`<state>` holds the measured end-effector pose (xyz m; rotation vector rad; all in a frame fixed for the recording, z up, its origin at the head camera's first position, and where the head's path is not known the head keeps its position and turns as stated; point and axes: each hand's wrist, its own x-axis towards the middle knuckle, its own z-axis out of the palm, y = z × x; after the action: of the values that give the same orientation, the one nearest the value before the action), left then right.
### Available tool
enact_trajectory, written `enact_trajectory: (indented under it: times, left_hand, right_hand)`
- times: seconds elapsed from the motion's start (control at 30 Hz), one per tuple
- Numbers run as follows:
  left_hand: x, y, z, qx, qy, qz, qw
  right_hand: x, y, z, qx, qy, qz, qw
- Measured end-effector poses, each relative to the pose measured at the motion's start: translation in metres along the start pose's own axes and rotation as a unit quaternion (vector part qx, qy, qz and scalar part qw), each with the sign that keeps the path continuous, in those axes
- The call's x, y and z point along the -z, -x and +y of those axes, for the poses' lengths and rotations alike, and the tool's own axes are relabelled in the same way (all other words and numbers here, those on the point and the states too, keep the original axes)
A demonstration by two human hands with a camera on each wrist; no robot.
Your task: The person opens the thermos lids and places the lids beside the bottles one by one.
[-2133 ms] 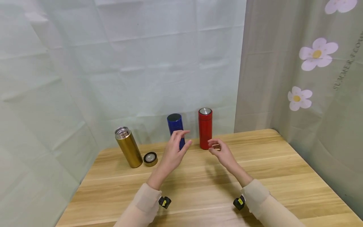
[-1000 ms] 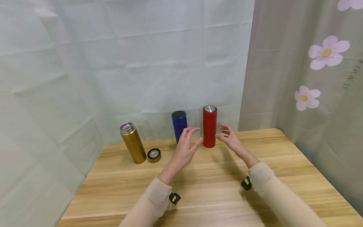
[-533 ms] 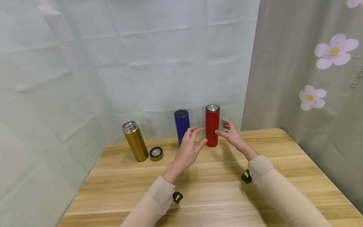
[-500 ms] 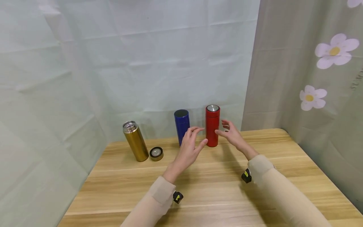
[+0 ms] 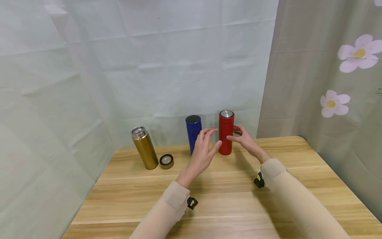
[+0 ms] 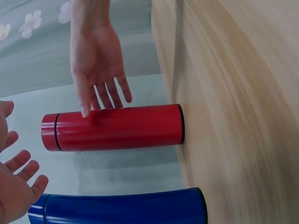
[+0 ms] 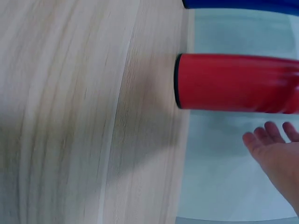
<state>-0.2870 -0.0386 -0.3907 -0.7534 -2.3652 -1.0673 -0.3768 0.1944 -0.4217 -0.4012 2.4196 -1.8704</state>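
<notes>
A red thermos [image 5: 225, 136] with a silver-topped lid stands upright at the back of the table. My right hand [image 5: 246, 141] is at its right side, thumb in front of the bottle and fingers spread; in the right wrist view the right hand's fingertips [image 7: 269, 132] look apart from the red wall. My left hand [image 5: 201, 154] hovers left of the red thermos, fingers spread and holding nothing. Behind that hand stands a blue thermos [image 5: 193, 131], partly covered by it. In the left wrist view, the red thermos [image 6: 117, 128] lies between both hands.
An uncapped gold thermos [image 5: 145, 151] stands at the left, with its lid [image 5: 166, 161] lying upside down beside it. The wooden table [image 5: 226, 202] ends at a pale curtain [image 5: 167, 66] right behind the bottles.
Both hands have moved towards the red thermos; the right hand went from in front of it to its right side. The view has turned slightly right. The bottles stay in place.
</notes>
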Motion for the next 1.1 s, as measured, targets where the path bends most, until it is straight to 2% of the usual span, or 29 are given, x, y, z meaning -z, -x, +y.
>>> enact_trajectory:
  times: [0.37,0.57,0.83,1.1]
  left_hand:
    - [0.002,-0.002,0.000,0.011,0.009,0.007,0.9999]
    - [0.003,-0.004,-0.001,0.009,0.013,0.015,0.9998]
    - [0.006,-0.008,0.002,0.015,0.021,0.016,0.9995]
    - [0.005,-0.012,0.001,0.023,0.027,0.014,0.9993]
  right_hand:
    - [0.001,-0.003,0.005,-0.004,-0.028,-0.044,0.999]
    - [0.001,-0.006,0.005,-0.001,-0.047,-0.047,0.998]
    - [0.000,-0.007,0.004,0.000,-0.034,-0.060,0.998]
    - [-0.003,-0.005,0.005,0.009,-0.038,-0.048,0.998]
